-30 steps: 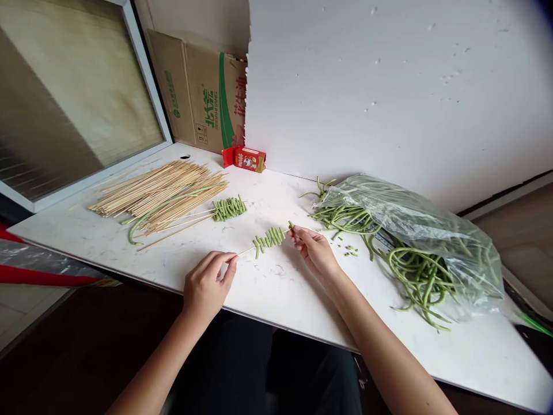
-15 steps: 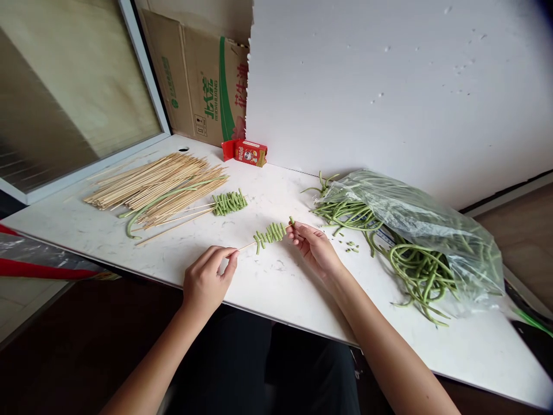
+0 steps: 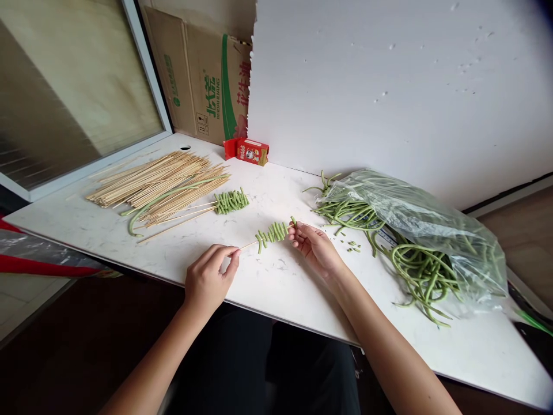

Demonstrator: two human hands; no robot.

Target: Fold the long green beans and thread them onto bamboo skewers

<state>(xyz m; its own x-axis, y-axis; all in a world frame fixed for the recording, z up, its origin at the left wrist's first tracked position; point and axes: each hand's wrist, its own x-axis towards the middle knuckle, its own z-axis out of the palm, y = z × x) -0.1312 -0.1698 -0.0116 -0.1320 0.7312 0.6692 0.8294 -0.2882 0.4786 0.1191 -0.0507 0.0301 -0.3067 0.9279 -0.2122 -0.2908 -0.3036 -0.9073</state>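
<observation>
Between thumb and fingers, my left hand pinches the near end of a thin wooden skewer. Several short green bean pieces are threaded crosswise along it. At the skewer's other end, my right hand is closed on a short bean piece, set a little apart from the rest. Behind my left hand lie skewers filled with bean pieces. To their left is a large pile of bare skewers, with a long bean across it.
A clear plastic bag of long green beans lies at the right, with loose beans spilling out. Small bean scraps are near my right hand. A red box and a cardboard carton stand at the back of the white table.
The whole view has shifted slightly. Both hands keep nearly the same pose on the skewer and the bean piece.
</observation>
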